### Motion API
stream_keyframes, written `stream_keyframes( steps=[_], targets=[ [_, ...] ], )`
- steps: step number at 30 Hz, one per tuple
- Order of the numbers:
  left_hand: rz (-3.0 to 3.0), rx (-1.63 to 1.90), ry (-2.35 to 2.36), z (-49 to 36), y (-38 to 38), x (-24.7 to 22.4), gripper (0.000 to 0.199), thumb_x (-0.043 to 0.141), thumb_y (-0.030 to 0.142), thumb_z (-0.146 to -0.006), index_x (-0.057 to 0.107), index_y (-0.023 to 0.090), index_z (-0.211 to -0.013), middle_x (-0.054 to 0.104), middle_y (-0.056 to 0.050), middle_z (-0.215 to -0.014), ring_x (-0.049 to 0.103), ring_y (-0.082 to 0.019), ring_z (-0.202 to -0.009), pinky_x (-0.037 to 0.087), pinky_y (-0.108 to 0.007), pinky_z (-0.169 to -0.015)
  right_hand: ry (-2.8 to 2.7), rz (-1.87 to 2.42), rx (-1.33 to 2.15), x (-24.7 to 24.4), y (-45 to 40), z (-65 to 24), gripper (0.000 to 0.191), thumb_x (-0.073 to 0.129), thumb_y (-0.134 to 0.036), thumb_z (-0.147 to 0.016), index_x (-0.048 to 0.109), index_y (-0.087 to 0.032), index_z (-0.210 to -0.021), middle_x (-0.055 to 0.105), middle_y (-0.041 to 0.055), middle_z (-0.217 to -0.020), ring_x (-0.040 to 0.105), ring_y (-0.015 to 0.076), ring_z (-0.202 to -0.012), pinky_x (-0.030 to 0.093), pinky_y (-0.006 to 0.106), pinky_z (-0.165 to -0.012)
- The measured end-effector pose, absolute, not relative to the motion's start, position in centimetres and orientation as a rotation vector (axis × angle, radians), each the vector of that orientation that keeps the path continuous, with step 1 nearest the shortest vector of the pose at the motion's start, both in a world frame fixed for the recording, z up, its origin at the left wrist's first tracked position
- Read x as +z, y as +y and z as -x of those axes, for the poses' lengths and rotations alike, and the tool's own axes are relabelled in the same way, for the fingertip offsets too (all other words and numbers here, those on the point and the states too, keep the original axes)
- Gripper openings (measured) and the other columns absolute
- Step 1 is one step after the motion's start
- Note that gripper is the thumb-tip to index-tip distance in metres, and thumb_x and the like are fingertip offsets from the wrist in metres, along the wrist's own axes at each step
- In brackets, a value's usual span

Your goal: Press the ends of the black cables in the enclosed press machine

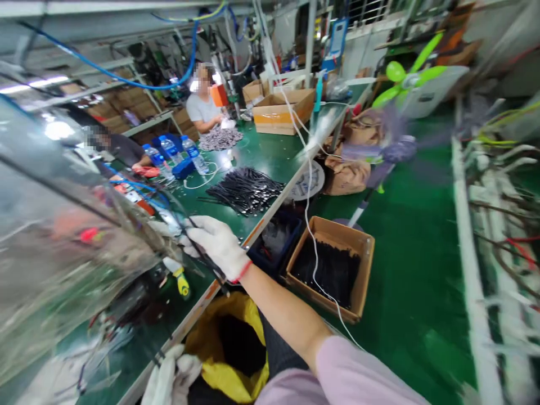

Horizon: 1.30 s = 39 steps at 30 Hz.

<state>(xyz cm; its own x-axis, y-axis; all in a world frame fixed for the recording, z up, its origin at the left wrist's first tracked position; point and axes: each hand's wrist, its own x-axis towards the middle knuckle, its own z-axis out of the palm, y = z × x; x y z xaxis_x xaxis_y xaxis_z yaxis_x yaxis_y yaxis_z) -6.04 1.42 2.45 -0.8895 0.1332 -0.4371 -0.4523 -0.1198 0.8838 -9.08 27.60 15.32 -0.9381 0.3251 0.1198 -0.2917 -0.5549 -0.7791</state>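
In a white glove with a red cuff, my right hand reaches over the edge of the green table, its fingers closed round several thin black rods. Low in the head view is my left hand, also gloved, with thin dark rods at its fingertips; motion blurs them. A pile of black rods with light ends lies on the table beyond my right hand. Below my hands an open yellow bag has a dark inside.
A cardboard box of black pieces stands right of the table edge, beside a blue crate. Water bottles, a yellow-handled tool and a white cable lie about. Two people sit beyond. A fan stands right.
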Motion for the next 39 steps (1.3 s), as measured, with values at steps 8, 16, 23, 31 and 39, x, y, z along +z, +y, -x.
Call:
stream_keyframes(
  steps=[8, 16, 23, 31, 39],
  targets=[
    [0.284, 2.294, 1.641, 3.7, 5.5, 5.2, 0.042, 0.074, 0.052, -0.070, 0.061, 0.014, -0.082, 0.061, 0.000, -0.058, 0.054, -0.011, -0.053, 0.042, -0.023, -0.052, -1.320, 0.224, 2.982, 8.3, 21.9, 1.1, 0.025, 0.076, -0.034, -0.071, 0.065, -0.015, -0.084, 0.065, 0.0034, -0.076, 0.061, 0.0128, -0.069, 0.048, 0.026, -0.068],
    [0.410, 2.348, 1.647, 3.7, 5.0, 3.8, 0.042, 0.073, 0.053, -0.069, 0.063, 0.014, -0.082, 0.061, -0.003, -0.065, 0.054, -0.012, -0.057, 0.042, -0.024, -0.056, -1.507, 0.508, 3.025, 6.6, 19.1, 1.3, 0.038, 0.084, -0.043, -0.059, 0.065, -0.019, -0.082, 0.066, 0.0023, -0.074, 0.058, 0.0116, -0.058, 0.048, 0.027, -0.059],
    [0.409, 2.366, 1.810, 3.5, 4.5, 4.0, 0.031, 0.073, 0.046, -0.072, 0.066, 0.016, -0.077, 0.063, -0.004, -0.077, 0.056, -0.016, -0.071, 0.043, -0.026, -0.069, -1.708, 0.577, 2.870, 5.3, 17.8, 1.8, 0.053, 0.083, -0.054, -0.053, 0.063, -0.018, -0.086, 0.066, 0.0021, -0.066, 0.057, 0.0131, -0.052, 0.047, 0.027, -0.051],
    [0.417, 2.334, 1.776, 3.2, 4.6, 4.8, 0.037, 0.068, 0.052, -0.074, 0.064, 0.015, -0.080, 0.056, 0.001, -0.063, 0.049, -0.012, -0.056, 0.041, -0.024, -0.057, -1.644, 0.520, 2.925, 5.9, 17.1, 1.3, 0.047, 0.083, -0.049, -0.058, 0.064, -0.017, -0.087, 0.067, 0.0034, -0.068, 0.056, 0.0113, -0.049, 0.045, 0.025, -0.049],
    [0.480, 2.312, 1.754, 0.5, 2.5, 4.3, 0.031, 0.069, 0.048, -0.074, 0.067, 0.019, -0.086, 0.060, -0.001, -0.061, 0.054, -0.015, -0.056, 0.042, -0.024, -0.054, -1.672, 0.545, 2.828, 7.3, 16.7, 2.0, 0.044, 0.082, -0.045, -0.060, 0.063, -0.019, -0.091, 0.071, 0.0042, -0.081, 0.062, 0.0132, -0.054, 0.050, 0.027, -0.052]
  ],
)
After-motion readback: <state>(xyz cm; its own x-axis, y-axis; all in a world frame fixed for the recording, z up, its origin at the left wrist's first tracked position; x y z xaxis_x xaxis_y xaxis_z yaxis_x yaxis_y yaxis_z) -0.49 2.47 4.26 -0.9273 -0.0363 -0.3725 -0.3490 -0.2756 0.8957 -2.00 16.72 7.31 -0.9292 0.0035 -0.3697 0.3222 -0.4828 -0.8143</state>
